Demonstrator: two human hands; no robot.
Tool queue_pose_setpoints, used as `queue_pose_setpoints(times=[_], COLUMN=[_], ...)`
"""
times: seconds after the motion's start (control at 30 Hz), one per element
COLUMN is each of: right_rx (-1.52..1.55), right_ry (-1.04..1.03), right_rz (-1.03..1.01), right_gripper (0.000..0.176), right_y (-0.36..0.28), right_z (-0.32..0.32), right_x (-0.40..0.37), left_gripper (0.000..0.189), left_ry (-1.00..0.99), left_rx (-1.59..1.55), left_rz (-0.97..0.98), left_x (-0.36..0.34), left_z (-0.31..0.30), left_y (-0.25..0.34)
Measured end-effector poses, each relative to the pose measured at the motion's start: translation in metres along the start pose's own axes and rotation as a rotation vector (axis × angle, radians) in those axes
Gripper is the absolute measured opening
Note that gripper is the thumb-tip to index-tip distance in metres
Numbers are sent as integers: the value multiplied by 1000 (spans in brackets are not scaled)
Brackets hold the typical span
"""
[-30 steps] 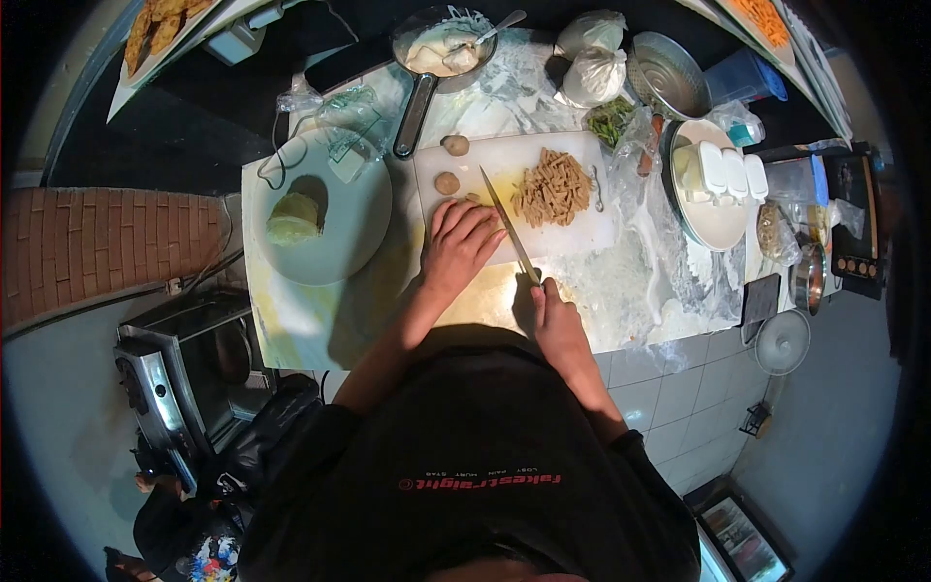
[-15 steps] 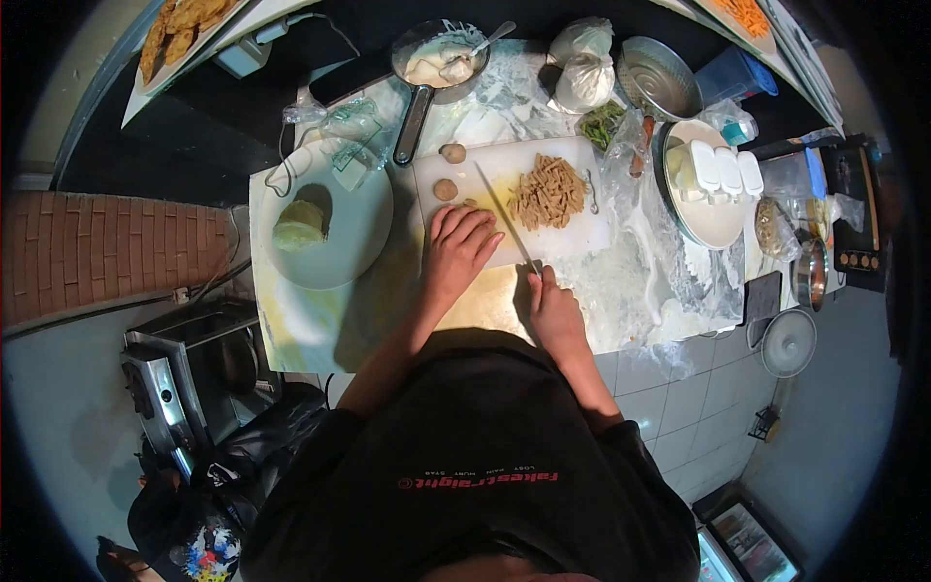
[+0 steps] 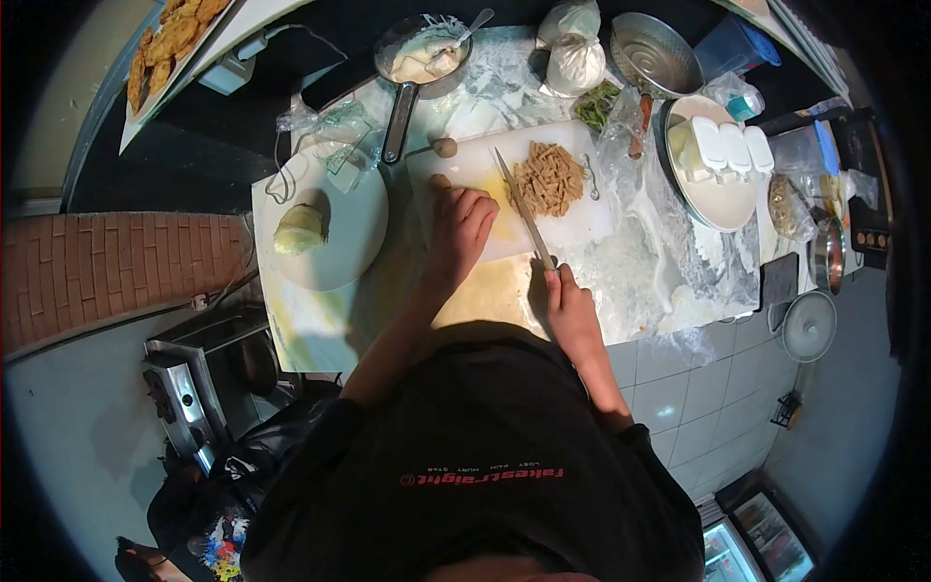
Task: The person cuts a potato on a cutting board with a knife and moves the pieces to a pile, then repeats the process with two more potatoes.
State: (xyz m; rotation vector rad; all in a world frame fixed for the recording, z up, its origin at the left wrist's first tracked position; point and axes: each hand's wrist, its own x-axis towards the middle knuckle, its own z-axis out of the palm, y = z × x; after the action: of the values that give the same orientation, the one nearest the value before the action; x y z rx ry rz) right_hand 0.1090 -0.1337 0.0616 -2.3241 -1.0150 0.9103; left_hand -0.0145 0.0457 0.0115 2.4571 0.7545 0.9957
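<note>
The right hand (image 3: 572, 312) clasps the knife (image 3: 525, 210) while the left hand (image 3: 464, 225) lies open-fingered on the cutting board (image 3: 582, 225).

Long knife (image 3: 524, 207) slants across white cutting board (image 3: 582, 221), beside brown strips (image 3: 549, 179).

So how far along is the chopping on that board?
Done: a pile of cut strips lies on the cutting board. In hand: the right hand holds the knife, blade beside the pile; the left hand touches a round lump. Left: that lump and a whole lump at the board's far edge.
</note>
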Motion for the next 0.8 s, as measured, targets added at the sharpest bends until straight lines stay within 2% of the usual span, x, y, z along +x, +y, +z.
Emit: queue_pose_setpoints(times=[0.13,0.23,0.33,0.43,0.5,0.73,0.8], right_rx=[51,43,19,21,37,53,62], right_ry=[1,-19,-37,-55,-86,-91,-116], right_rz=[-4,-12,-35,-62,-74,-42,-1], right_gripper=[36,36,37,38,40,42,43], right_y=[3,4,0,-1,4,0,-5], right_z=[-2,-2,-2,1,8,5,0], right_x=[-2,-1,-5,-9,-9,-15,-16], left_gripper=[15,17,19,21,23,26,24], left_ry=[-40,29,-20,42,-30,-66,-27], left_rx=[6,-65,28,24,142,183,234], left_rz=[-21,-48,-117,-203,-238,-156,-76], left_x=[-7,-6,-2,0,-2,-9,-3], left_z=[4,1,-10,-16,-23,-13,-10], left_y=[-13,-13,-10,-11,-9,-12,-9])
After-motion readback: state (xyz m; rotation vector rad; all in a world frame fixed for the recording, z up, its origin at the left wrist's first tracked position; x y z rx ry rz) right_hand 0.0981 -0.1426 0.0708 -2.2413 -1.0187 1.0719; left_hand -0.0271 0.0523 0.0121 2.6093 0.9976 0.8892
